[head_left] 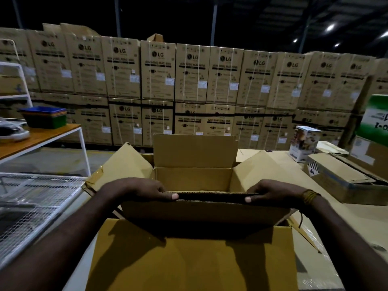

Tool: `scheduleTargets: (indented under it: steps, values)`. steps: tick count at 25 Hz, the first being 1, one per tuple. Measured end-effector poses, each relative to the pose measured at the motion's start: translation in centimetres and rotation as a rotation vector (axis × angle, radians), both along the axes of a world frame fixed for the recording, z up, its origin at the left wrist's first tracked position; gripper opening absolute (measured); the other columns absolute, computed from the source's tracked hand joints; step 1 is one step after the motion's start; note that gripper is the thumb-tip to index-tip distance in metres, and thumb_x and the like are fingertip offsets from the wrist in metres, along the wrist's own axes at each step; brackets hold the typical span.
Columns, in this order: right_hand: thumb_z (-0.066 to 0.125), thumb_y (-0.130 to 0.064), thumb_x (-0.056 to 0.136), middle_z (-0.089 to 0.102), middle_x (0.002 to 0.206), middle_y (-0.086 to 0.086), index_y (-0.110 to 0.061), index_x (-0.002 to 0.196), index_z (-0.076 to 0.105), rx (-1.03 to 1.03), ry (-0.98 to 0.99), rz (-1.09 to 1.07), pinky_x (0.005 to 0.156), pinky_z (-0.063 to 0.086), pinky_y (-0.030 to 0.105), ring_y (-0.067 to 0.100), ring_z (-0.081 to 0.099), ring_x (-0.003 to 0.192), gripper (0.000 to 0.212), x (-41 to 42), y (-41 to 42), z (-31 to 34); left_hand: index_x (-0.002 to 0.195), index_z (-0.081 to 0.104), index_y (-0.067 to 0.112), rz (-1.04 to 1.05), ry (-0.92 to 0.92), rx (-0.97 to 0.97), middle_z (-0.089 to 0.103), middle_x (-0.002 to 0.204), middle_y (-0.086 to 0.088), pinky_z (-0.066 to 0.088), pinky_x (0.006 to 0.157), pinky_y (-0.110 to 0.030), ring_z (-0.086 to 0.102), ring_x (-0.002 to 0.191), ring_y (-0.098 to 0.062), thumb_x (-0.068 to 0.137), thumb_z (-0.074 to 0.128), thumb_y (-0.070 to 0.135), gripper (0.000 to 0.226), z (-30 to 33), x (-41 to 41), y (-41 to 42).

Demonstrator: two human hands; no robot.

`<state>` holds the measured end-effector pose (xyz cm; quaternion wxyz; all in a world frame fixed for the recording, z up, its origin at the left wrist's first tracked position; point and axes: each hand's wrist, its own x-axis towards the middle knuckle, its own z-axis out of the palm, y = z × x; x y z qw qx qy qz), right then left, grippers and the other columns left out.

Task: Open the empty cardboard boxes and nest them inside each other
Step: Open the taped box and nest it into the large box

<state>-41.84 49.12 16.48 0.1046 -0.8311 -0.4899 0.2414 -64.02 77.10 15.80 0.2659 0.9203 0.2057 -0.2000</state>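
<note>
Head view: beyond both hands, stacked washing-machine cartons; left of left hand, wire rack; right of right hand, taped carton. Between hands, open cardboard box, near wall pinched at either end, thumbs outside. Brown, empty, flaps raised; larger flap nearer, below wrists.

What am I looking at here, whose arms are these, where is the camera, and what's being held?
There is no machine: this one picture comes from a wide-angle camera on a person's head, looking forward and down. The left hand and right hand each grip the near edge of an open cardboard box, its flaps standing up. It seems to sit inside a larger open box, whose near flap lies toward the camera. To the right lie a closed carton and a small printed box. Behind stands a wall of washing machine cartons.
</note>
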Motion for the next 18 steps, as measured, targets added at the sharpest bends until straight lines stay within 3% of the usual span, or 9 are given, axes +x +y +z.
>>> scheduleTargets:
  steps: [5, 10, 12, 15, 18]
  values:
    - [0.048, -0.061, 0.084, 0.068, 0.113, -0.005, -0.021, 0.118, 0.067, -0.025, -0.03, -0.047, 0.096, 0.052, 0.036, 0.012, 0.061, 0.104, 0.056, -0.8, 0.3, -1.5, 0.129, 0.059, 0.019, 0.011, 0.014, -0.075, 0.063, 0.115, -0.001, 0.05, 0.093, -0.031, 0.062, 0.105, -0.017, 0.091, 0.032, 0.068, 0.068, -1.2, -0.4, -0.1]
    - [0.046, -0.053, 0.093, 0.066, 0.115, -0.008, -0.027, 0.117, 0.065, 0.117, -0.07, -0.096, 0.093, 0.052, 0.03, 0.009, 0.061, 0.105, 0.041, -2.8, -0.5, -3.4, 0.132, 0.058, 0.018, -0.003, -0.013, -0.115, 0.064, 0.119, -0.003, 0.051, 0.092, -0.03, 0.064, 0.101, -0.015, 0.095, 0.027, 0.065, 0.068, -1.4, -0.5, -1.3]
    - [0.048, -0.047, 0.098, 0.063, 0.122, -0.008, -0.027, 0.127, 0.06, 0.147, -0.113, -0.098, 0.094, 0.05, 0.027, 0.009, 0.059, 0.109, 0.037, -3.9, -0.4, -4.6, 0.133, 0.058, 0.018, -0.018, -0.034, -0.111, 0.062, 0.128, -0.006, 0.049, 0.099, -0.035, 0.063, 0.107, -0.018, 0.096, 0.026, 0.063, 0.066, -1.5, -0.5, -1.9]
    - [0.049, -0.046, 0.099, 0.061, 0.126, -0.008, -0.031, 0.132, 0.054, 0.204, -0.264, -0.144, 0.101, 0.047, 0.035, 0.01, 0.055, 0.114, 0.037, -5.5, -0.3, -6.4, 0.137, 0.054, 0.021, -0.079, -0.122, -0.023, 0.06, 0.131, -0.005, 0.047, 0.103, -0.037, 0.059, 0.114, -0.018, 0.099, 0.03, 0.059, 0.059, -2.1, -0.1, -2.9]
    - [0.048, -0.049, 0.098, 0.056, 0.13, -0.012, -0.037, 0.132, 0.051, 0.288, -0.411, -0.197, 0.114, 0.029, 0.045, 0.009, 0.045, 0.124, 0.037, -6.8, -0.5, -7.3, 0.137, 0.051, 0.026, -0.157, -0.227, 0.103, 0.06, 0.131, 0.001, 0.049, 0.1, -0.035, 0.057, 0.113, -0.013, 0.099, 0.043, 0.052, 0.047, -2.9, 0.6, -4.7]
